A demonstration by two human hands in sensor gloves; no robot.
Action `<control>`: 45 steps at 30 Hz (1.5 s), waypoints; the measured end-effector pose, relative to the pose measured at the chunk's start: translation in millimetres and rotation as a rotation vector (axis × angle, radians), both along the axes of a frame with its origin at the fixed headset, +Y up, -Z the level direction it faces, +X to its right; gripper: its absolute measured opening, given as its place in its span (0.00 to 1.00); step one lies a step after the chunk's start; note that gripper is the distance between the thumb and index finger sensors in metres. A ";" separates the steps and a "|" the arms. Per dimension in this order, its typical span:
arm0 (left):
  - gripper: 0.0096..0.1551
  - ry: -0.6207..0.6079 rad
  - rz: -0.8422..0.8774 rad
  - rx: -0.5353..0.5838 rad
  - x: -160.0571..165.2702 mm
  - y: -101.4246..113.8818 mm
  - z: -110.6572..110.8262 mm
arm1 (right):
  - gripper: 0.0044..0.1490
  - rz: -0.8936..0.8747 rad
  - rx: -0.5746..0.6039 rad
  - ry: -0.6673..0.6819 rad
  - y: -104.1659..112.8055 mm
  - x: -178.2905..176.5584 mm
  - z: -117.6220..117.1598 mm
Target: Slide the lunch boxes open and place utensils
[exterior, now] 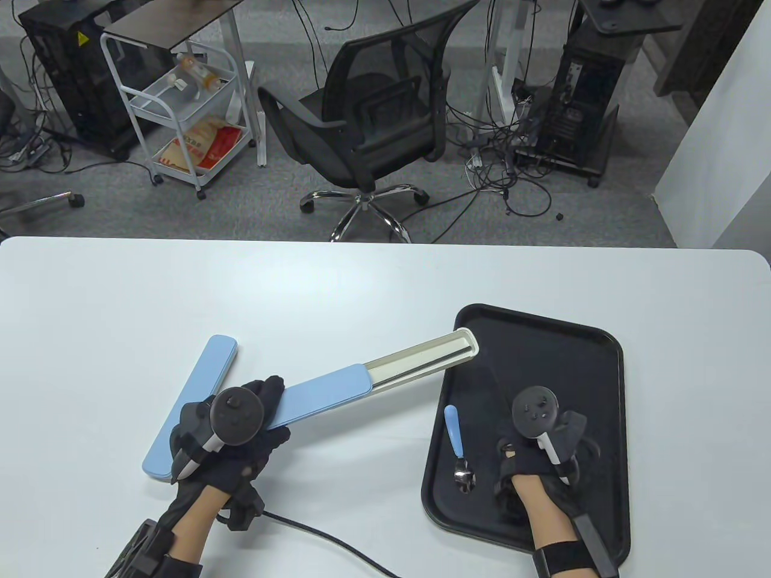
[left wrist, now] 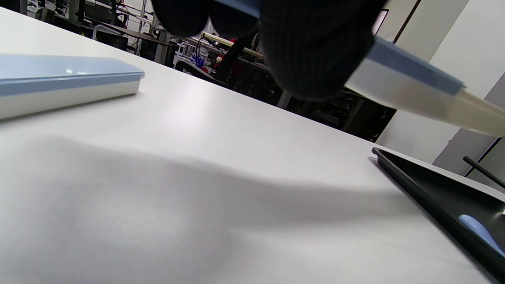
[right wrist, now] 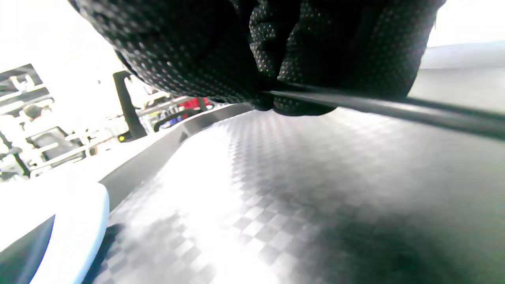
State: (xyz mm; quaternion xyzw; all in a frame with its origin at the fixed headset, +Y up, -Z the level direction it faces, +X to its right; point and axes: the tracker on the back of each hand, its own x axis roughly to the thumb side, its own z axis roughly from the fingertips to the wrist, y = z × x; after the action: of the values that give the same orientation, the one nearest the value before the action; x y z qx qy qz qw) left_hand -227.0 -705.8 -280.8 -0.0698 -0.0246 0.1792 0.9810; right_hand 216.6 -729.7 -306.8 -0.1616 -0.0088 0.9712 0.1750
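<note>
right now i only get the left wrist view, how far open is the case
Observer: Well open. The left hand grips the case at its blue lid, and the cream inner part reaches the tray's far left corner.
Operator: anything in the open part
Observer: No utensil shows in it in the table view.
Operator: what's the right hand doing
Observer: The right hand is over the tray, pinching a thin black stick, just right of the spoon.
</note>
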 end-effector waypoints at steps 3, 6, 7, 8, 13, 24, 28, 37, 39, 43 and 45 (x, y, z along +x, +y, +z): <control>0.50 0.000 0.008 -0.002 -0.9 0.2 -0.1 | 0.35 -0.063 0.011 -0.038 3.4 13.2 1.7; 0.50 -0.004 0.018 0.005 -1.3 1.3 0.0 | 0.32 -0.122 0.052 -0.067 9.7 23.7 4.6; 0.50 -0.007 0.020 0.008 -1.2 1.6 0.1 | 0.32 -0.144 0.066 -0.074 12.4 27.4 5.8; 0.50 -0.010 0.020 0.011 -1.0 1.7 0.2 | 0.31 -0.153 0.078 -0.074 14.0 29.5 6.9; 0.50 -0.035 -0.004 0.017 2.9 1.4 0.8 | 0.30 -0.228 0.187 -0.091 24.4 41.0 12.4; 0.50 -0.079 -0.069 0.022 9.3 0.2 2.3 | 0.28 -0.266 0.334 0.042 45.5 35.1 19.6; 0.50 -0.098 -0.086 0.026 10.6 0.0 2.5 | 0.28 -0.193 0.384 0.129 49.7 23.0 21.4; 0.50 -0.116 -0.143 0.116 16.2 2.4 6.2 | 0.27 0.131 0.472 0.359 55.8 -12.1 28.6; 0.50 -0.123 -0.150 0.155 17.8 3.8 7.9 | 0.27 0.211 0.500 0.415 56.7 -20.2 31.3; 0.51 -0.128 -0.179 0.246 21.5 8.1 11.9 | 0.26 0.348 0.523 0.484 57.7 -32.7 36.3; 0.51 -0.135 -0.180 0.263 23.1 9.5 13.0 | 0.26 0.391 0.531 0.515 58.0 -37.8 38.0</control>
State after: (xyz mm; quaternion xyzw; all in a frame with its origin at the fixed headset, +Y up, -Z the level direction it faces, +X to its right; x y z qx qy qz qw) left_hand -203.9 -696.3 -267.8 0.0453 -0.1070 0.0805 0.9900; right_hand 178.8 -671.8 -268.8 0.1422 -0.2454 0.9587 0.0195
